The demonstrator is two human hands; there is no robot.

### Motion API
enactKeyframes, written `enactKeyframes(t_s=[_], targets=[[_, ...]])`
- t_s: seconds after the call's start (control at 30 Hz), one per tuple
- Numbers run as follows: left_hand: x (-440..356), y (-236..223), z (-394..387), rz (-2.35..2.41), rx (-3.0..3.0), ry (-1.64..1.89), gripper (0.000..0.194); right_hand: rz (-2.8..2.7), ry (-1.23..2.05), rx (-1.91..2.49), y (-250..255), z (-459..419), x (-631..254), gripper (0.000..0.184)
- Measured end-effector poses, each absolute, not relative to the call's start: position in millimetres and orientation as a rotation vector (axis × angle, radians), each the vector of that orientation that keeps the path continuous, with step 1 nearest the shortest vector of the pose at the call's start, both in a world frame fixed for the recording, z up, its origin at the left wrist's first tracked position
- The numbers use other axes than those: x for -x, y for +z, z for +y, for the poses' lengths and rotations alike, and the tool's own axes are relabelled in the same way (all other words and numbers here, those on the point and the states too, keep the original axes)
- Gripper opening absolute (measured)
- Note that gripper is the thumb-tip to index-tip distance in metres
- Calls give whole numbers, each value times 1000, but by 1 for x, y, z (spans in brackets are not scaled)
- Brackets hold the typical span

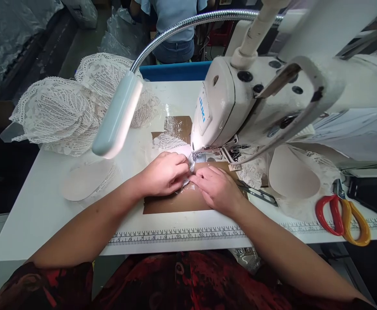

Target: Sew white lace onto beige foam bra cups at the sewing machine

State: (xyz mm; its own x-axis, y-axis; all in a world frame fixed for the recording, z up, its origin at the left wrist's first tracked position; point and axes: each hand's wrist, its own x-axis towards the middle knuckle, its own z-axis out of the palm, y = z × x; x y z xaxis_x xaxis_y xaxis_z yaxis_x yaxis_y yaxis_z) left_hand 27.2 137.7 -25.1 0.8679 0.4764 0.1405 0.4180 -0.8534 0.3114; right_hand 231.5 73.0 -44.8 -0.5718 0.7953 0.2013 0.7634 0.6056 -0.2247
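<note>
room is left at the front left corner of the counter [29, 224]; the front edge is crossed by the scissors [345, 215] near the right corner. the white cloth [183, 149] near the middle is partly hidden by the sewing machine [222, 107]. it is touched and partly covered by the curled left hand [165, 174] and half-bent right hand [219, 187]; whether gripped cannot be told.

White on white here: the lace pile [62, 110] shows branching openwork, the lace piece [170, 141] matches, bright against a brown sheet [175, 203]. Cream sewing machine [217, 112], blue lettering! White bench [42, 185], black-marked ruler strip [178, 236]. Scissors [338, 215] flash red and orange-yellow handles; red blotches blaze across the dark shirt [182, 280]!
</note>
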Motion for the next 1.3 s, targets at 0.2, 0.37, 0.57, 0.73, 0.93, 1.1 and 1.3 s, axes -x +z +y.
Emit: enactKeyframes(t_s=[0.2, 0.37, 0.57, 0.73, 0.93, 1.1, 1.3], targets=[[-30, -29, 134, 597, -2921, 246, 36, -2558, 124, 1257, -44, 71, -232, 28], [-28, -32, 133, 646, -2931, 275, 36, -2544, 120, 1240, -44, 72, -232, 28], [-34, -28, 129, 726, -2941, 265, 36, -2516, 122, 1237, -45, 73, -236, 27], [-39, -26, 122, 820, -2923, 228, 36, -2513, 126, 1257, -46, 73, -240, 28], [-39, -28, 125, 881, -2920, 234, 41, -2506, 70, 1358, -44, 75, -238, 29], [-40, -30, 130, 939, -2944, 246, 41, -2484, -36, 1484, -44, 77, -234, 34], [-38, -33, 132, 994, -2960, 282, 40, -2402, -67, 1605, -49, 80, -232, 41]])
